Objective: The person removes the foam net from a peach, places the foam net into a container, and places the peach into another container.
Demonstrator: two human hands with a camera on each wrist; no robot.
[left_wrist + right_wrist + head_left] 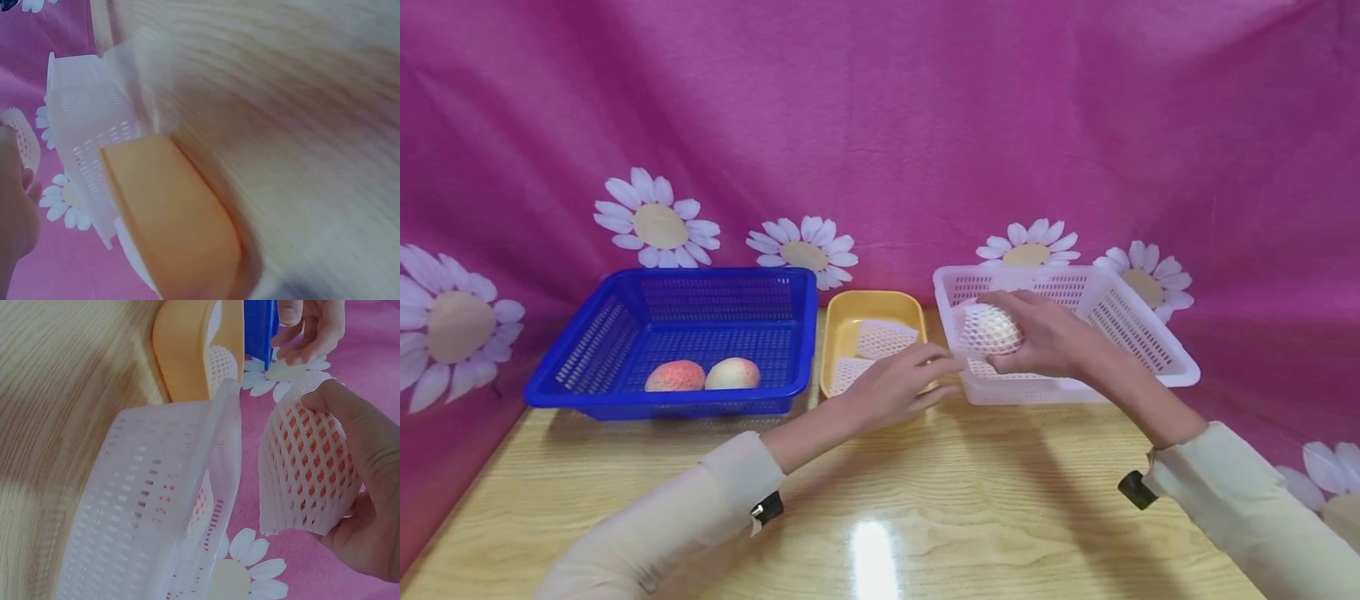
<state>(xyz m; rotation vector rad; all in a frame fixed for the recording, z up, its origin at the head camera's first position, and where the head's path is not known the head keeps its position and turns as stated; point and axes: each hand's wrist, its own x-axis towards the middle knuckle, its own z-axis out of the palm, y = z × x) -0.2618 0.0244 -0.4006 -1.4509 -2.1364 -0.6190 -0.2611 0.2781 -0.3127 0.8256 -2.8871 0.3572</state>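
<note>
A peach in a white foam net sleeve is gripped by my right hand, above the left part of the white basket. Reddish skin shows through the mesh of the sleeve in the right wrist view. My left hand hangs over the front right corner of the yellow tray, its fingers loosely bent and holding nothing. Flat foam nets lie in that tray. Through the basket's slotted wall, another netted fruit shows inside.
On the left stands a blue basket with two peaches near its front wall. The yellow tray sits between the two baskets on the wooden table. Behind them hangs a magenta flowered cloth.
</note>
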